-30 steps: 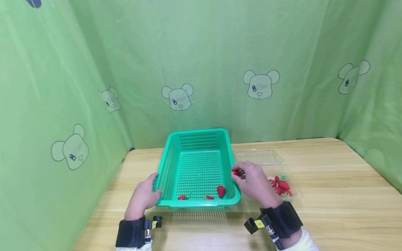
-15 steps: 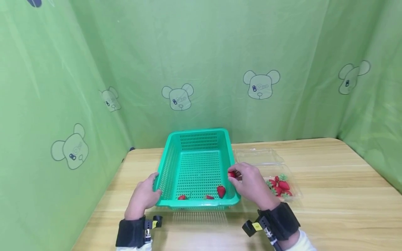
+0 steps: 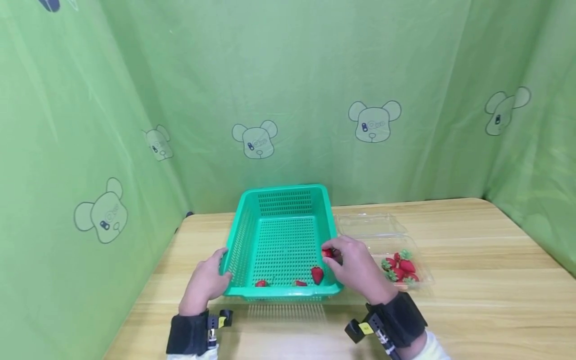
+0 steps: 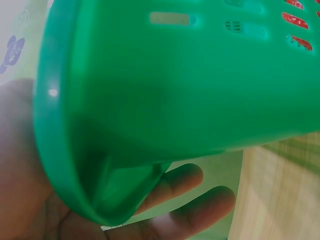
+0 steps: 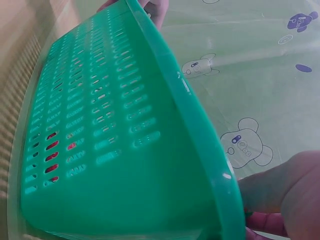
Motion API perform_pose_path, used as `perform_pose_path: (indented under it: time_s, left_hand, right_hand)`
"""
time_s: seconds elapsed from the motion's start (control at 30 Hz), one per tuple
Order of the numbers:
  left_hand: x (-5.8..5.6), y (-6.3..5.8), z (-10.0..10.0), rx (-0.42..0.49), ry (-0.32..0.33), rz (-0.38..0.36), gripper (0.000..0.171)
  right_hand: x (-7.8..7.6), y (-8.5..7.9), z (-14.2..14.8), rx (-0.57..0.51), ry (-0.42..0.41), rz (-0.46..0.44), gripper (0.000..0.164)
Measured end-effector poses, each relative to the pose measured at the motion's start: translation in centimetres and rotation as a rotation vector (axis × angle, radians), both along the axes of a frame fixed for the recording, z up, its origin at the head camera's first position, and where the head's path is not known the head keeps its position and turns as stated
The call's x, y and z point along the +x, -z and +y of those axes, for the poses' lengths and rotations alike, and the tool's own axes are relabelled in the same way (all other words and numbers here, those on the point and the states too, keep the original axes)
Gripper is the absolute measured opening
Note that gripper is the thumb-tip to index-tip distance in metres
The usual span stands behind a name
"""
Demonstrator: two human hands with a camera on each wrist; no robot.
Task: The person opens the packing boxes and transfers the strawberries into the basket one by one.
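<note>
In the head view a green perforated plastic basket (image 3: 288, 235) stands on the wooden table. My left hand (image 3: 206, 279) grips its left rim near the front corner; in the left wrist view fingers (image 4: 170, 220) reach under the rim (image 4: 55, 110). Over the right rim, my right hand (image 3: 357, 267) pinches a red strawberry (image 3: 327, 253) between thumb and fingertips. Inside the basket, a whole strawberry (image 3: 317, 275) lies near the front right corner, and two more, a middle strawberry (image 3: 299, 283) and a left strawberry (image 3: 261, 283), are partly hidden by the front wall.
Right of the basket sits a clear plastic clamshell box (image 3: 423, 270) holding several strawberries (image 3: 400, 267) with green leaves. Its clear lid (image 3: 371, 224) lies folded back behind it. A green curtain (image 3: 297, 100) hangs behind and beside the table (image 3: 477, 310).
My right hand has moved left with the strawberry, from beside the right rim to over the basket's inside. The left hand and the basket have stayed in place.
</note>
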State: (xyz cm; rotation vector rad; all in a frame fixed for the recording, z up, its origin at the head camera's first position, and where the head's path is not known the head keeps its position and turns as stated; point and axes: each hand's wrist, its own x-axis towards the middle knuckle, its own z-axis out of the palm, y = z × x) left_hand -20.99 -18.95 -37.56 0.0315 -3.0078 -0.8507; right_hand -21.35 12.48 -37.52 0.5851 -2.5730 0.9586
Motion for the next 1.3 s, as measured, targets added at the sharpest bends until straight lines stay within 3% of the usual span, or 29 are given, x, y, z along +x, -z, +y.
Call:
perform_pose_path:
  time_s: [0.57,0.8,1.3]
  left_hand:
    - [0.0,0.2,-0.1,-0.006,-0.006,-0.006,0.06]
    - [0.0,0.1,-0.1,-0.007,-0.011,-0.011,0.06]
    - [0.1,-0.1,-0.1,-0.013,-0.003,-0.009,0.06]
  right_hand:
    - [-0.1,0.1,0.3,0.003,0.01,-0.041,0.023]
    - [-1.1,0.2,2.0,-0.015,0.055,-0.063,0.024]
    - [-2.4,0.8,6.0,0.014,0.169,-0.204,0.028]
